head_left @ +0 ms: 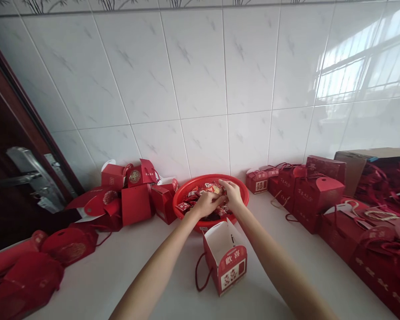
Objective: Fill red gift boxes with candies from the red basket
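Observation:
A round red plastic basket (186, 186) stands against the tiled wall, with wrapped candies (184, 206) in it. Both of my hands are over the basket, close together. My left hand (208, 203) has its fingers bent over the candies, their tips partly hidden. My right hand (232, 195) curls beside it, near a pale yellowish packet (217, 190); whether it grips the packet is too small to tell. Between my forearms stands an open red and white box (231, 262), upright, its top flaps raised and a dark red cord handle hanging at its left.
Red gift boxes (136, 204) crowd the left side up to a dark door with a metal handle (36, 173). More red boxes (316, 200) line the right side. A cardboard carton (353, 169) with dark red items sits at the far right.

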Available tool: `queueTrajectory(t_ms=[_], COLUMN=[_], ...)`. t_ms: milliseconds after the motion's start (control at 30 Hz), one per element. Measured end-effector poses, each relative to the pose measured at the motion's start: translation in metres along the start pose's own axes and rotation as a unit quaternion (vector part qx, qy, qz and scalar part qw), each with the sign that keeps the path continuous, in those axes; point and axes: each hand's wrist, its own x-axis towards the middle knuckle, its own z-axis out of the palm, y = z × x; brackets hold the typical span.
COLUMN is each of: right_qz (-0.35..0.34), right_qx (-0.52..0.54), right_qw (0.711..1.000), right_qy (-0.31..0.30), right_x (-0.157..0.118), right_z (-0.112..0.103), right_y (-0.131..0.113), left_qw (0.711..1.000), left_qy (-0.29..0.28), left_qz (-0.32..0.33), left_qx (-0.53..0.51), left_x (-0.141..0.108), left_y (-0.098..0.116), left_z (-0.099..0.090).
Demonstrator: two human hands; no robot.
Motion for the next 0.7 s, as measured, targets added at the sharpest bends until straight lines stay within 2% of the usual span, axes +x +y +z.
queueTrajectory(t_ms=[100,200,267,400,533,700], right_qz=[0.008,0.017,0.029,0.056,0.067,0.053], right_qx=[0.011,0.033,0.045,0.057,0.051,0.036], right_qw=[1.000,0.999,0.999,0.996,0.995,0.996], right_qy=[-0.001,-0.003,-0.012,-0.035,-0.057,-0.061], right_x=[-0.004,-0.001,0.001,0.001,-0.006,-0.013], right_z=[0.002,-0.004,-0.010,-0.018,-0.017,-0.012], right_y=[0.000,-0.006,-0.011,-0.017,-0.017,-0.016], left_qw=[0.998,0.992,0.986,0.984,0.979,0.984], left_qy=[0.037,0.086,0.097,0.050,0.011,-0.018], left_qz=[-0.032,-0.076,-0.108,-0.123,-0.118,-0.099], left_qx=[0.028,0.059,0.081,0.123,0.163,0.150], left_x=[0.000,0.001,0.001,0.003,0.004,0.005], left_y=[-0.002,-0.007,-0.012,-0.014,-0.010,-0.010], left_z=[-0.003,-0.008,-0.009,-0.006,-0.003,-0.001])
